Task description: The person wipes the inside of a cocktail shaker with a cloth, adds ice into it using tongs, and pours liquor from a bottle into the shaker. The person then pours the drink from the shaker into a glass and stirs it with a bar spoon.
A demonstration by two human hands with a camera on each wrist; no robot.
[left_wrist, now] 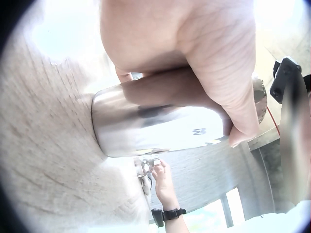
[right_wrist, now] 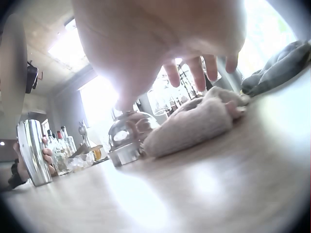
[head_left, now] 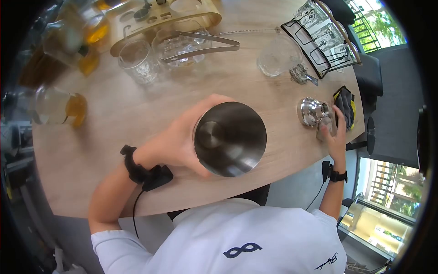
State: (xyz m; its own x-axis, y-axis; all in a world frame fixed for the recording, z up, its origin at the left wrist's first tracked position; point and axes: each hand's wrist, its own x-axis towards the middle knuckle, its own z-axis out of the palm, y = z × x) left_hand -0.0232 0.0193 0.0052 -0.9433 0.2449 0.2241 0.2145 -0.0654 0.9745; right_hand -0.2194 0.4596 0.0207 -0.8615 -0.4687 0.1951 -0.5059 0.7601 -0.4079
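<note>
My left hand (head_left: 178, 141) grips a steel shaker tin (head_left: 230, 141) from its side, over the near middle of the table. The tin's mouth faces up and its bare inside shows in the head view; its smooth outer wall shows in the left wrist view. At the right, my right hand (head_left: 336, 137) hovers with fingers apart over a pale cloth (right_wrist: 194, 128). Right beside that cloth stands a shiny domed shaker top (head_left: 311, 112) with a narrow neck. The thumb of this hand overlaps the neck in the right wrist view.
A dark grey and yellow cloth (head_left: 345, 105) lies at the right edge. Behind are a mixing glass (head_left: 276, 59), a coil strainer (head_left: 301, 74), a wire rack (head_left: 319, 39) of glasses, an ice bowl with tongs (head_left: 210, 41), a tumbler (head_left: 138, 61) and bottles at the left.
</note>
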